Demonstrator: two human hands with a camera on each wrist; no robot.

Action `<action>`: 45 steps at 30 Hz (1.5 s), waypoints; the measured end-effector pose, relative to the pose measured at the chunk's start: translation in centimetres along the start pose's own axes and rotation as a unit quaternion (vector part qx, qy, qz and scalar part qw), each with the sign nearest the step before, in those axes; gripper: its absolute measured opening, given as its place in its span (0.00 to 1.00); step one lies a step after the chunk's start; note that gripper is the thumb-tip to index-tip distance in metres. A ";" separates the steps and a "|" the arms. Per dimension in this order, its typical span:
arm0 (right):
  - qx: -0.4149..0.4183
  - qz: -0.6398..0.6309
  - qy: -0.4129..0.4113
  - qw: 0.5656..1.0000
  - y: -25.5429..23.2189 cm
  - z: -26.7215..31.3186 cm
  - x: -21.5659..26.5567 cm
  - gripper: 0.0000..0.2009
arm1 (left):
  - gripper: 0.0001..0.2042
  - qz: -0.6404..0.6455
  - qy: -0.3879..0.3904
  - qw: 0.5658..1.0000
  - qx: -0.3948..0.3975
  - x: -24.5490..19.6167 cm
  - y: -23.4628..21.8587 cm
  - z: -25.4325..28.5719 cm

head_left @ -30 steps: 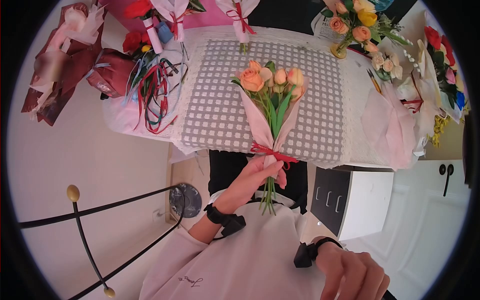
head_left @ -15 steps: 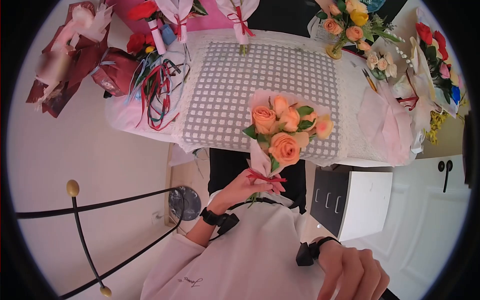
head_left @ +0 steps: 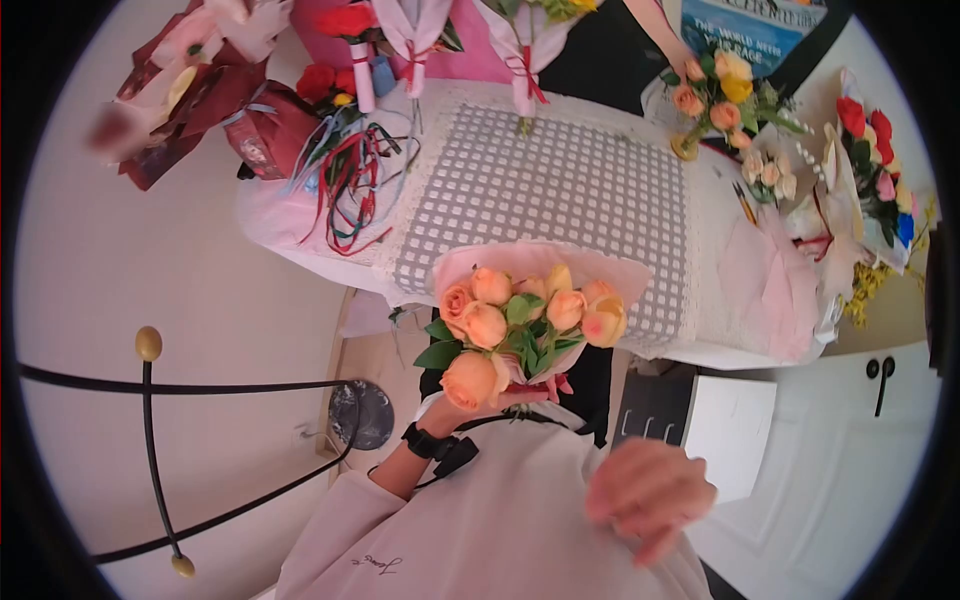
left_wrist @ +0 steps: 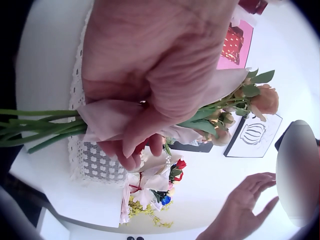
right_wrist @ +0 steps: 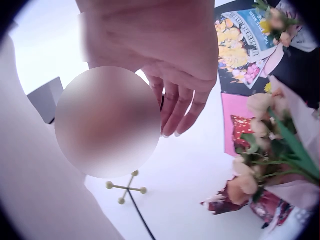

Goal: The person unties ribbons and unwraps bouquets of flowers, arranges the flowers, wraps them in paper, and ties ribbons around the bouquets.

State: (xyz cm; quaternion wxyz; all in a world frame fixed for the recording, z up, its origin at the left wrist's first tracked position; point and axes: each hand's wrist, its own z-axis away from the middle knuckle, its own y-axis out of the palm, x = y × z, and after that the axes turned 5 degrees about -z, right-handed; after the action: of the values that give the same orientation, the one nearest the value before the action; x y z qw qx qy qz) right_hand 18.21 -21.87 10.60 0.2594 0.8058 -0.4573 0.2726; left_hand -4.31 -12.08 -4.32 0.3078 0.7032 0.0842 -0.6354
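My left hand (left_wrist: 160,65) grips a bouquet (head_left: 487,325) round its pink wrap. Peach roses and tulip-like blooms fan out at its top, tilted up towards the head camera. Green stems (left_wrist: 40,125) stick out below the grip in the left wrist view. A red ribbon (head_left: 550,385) shows under the blooms, which hide most of that hand from above. Raised in front of the body, my right hand (head_left: 652,495) is blurred and holds nothing; its fingers hang loosely bent in the right wrist view. A gap separates it from the bouquet.
Beyond the bouquet lies a table with a grey checked cloth (head_left: 560,190). Loose ribbons (head_left: 355,190) and dark red wrapped bouquets (head_left: 255,125) are at left. Pink wrapping paper (head_left: 770,290) and a vase of peach flowers (head_left: 725,105) occupy the right side. A black metal rack (head_left: 150,440) stands lower left.
The bouquet has come nearer the body, its blooms tipping towards the camera. My right hand has risen from the lower right towards the middle. The head view has shifted slightly.
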 end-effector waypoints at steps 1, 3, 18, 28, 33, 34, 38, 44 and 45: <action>-0.008 0.048 0.023 0.999 -0.2 0.4 -0.5 0.15 | 0.23 0.005 0.008 1.000 -0.008 -0.6 0.2 0.0; -0.050 0.186 0.048 0.980 0.0 0.8 -1.0 0.18 | 0.24 0.014 0.023 0.999 -0.021 -1.3 0.4 -0.1; 0.039 0.482 0.124 0.867 -1.8 -3.6 -3.4 0.31 | 0.19 -0.126 -0.001 0.992 -0.019 -2.3 1.3 -0.6; 0.006 0.506 0.111 0.855 -4.4 -3.7 -2.8 0.35 | 0.21 -0.041 -0.069 0.996 0.034 -3.1 -0.3 -2.8; -0.134 0.524 -0.039 0.840 -6.7 -4.3 -2.3 0.43 | 0.12 0.025 -0.025 0.992 0.117 -9.8 -1.6 -6.7; -0.171 0.504 -0.083 0.842 -7.1 -4.8 -2.4 0.41 | 0.10 -0.051 -0.021 0.991 0.121 -11.9 -2.0 -8.1; -0.228 0.471 -0.059 0.850 -9.6 -6.8 -4.6 0.35 | 0.07 -0.134 0.056 0.982 0.118 -20.3 -3.2 -14.3; -0.146 0.445 0.162 0.869 -13.8 -10.9 -9.0 0.28 | 0.08 -0.136 0.161 0.972 0.106 -23.2 -6.3 -25.0; -0.119 0.465 0.201 0.854 -14.6 -11.3 -9.9 0.29 | 0.08 -0.135 0.161 0.971 0.110 -23.2 -7.0 -26.1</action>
State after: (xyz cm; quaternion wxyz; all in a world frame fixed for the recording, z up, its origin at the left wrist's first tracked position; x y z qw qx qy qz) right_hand 24.47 -1.87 9.54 0.2828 0.3901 -0.7455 0.4605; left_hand 9.97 13.87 15.43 0.1221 0.8077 0.1566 -0.5551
